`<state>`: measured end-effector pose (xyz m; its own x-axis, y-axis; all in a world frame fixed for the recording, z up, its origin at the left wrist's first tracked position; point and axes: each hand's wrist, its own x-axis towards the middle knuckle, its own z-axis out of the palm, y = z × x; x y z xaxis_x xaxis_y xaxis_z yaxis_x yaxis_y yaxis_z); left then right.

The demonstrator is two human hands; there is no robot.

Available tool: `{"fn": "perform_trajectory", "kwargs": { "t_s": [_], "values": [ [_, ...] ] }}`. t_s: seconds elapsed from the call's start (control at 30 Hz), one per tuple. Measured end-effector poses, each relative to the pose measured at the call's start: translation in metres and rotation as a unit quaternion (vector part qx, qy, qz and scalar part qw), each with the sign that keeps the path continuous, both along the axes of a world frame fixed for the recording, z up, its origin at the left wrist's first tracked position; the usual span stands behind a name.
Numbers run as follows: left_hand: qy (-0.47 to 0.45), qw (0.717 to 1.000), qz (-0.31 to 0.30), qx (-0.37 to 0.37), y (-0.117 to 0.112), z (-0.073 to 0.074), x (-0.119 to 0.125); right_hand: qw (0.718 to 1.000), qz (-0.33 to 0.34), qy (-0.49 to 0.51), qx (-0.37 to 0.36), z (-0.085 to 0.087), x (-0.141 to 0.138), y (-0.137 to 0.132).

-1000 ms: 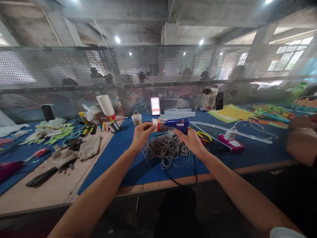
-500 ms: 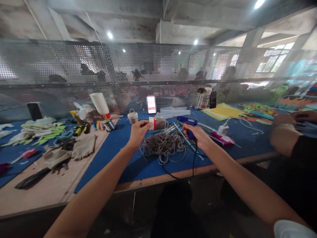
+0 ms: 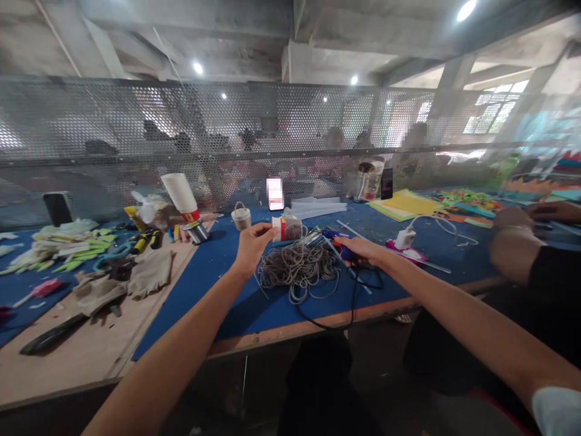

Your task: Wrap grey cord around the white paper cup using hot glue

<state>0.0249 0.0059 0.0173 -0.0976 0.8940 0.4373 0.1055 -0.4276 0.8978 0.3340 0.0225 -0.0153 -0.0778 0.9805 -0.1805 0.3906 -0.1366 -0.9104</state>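
Note:
My left hand [image 3: 251,244] is closed round a small white and red cup [image 3: 287,229] partly wrapped in grey cord, held just above the blue table cover [image 3: 218,272]. A loose heap of grey cord [image 3: 297,269] lies under it. My right hand [image 3: 359,250] lies low on the table, fingers wrapped round the handle of a blue glue gun [image 3: 336,240] that rests beside the heap. The gun's black cable [image 3: 351,303] loops over the table's front edge.
Clear glue sticks [image 3: 318,236] lie by the cord. A cup stack [image 3: 181,197], a tiny basket [image 3: 241,215], a lit phone [image 3: 275,193], a white charger [image 3: 402,238], gloves [image 3: 122,281], tools and green scraps [image 3: 68,242] are spread about. Another person's arm [image 3: 517,242] works at right. A mesh screen [image 3: 136,133] backs the table.
My right hand has pulled the glue gun away from the cup and lowered it onto the table to the right. My left hand kept the cup nearly still.

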Motion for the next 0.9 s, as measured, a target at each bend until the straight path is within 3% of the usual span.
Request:
{"fn": "perform_trajectory", "kwargs": {
  "t_s": [0.1, 0.27, 0.37, 0.43, 0.53, 0.67, 0.73, 0.9],
  "values": [
    [0.005, 1.000, -0.001, 0.002, -0.001, 0.001, 0.001, 0.989, 0.041, -0.137, -0.032, 0.005, 0.000, 0.001],
    [0.008, 1.000, 0.002, 0.005, -0.001, 0.002, 0.001, 0.940, 0.087, -0.327, 0.034, 0.016, -0.002, 0.000],
    [0.008, 1.000, 0.002, 0.005, -0.001, 0.002, 0.001, 0.905, 0.042, -0.417, 0.075, 0.024, -0.002, -0.005],
    [0.007, 1.000, -0.001, 0.003, -0.002, 0.003, 0.001, 0.880, -0.007, -0.450, 0.153, 0.032, -0.006, -0.011],
    [0.001, 1.000, -0.012, 0.004, -0.004, 0.003, 0.002, 0.872, -0.033, -0.403, 0.275, 0.044, -0.022, -0.021],
    [-0.006, 1.000, -0.029, 0.003, -0.004, 0.001, 0.002, 0.896, 0.051, -0.191, 0.397, 0.051, -0.058, -0.024],
    [-0.004, 0.999, -0.036, 0.001, -0.004, 0.000, 0.001, 0.890, 0.064, -0.146, 0.427, 0.049, -0.073, -0.021],
    [-0.006, 0.999, -0.043, -0.006, -0.003, 0.000, -0.001, 0.874, 0.018, -0.145, 0.464, 0.042, -0.088, -0.011]
  ]
}}
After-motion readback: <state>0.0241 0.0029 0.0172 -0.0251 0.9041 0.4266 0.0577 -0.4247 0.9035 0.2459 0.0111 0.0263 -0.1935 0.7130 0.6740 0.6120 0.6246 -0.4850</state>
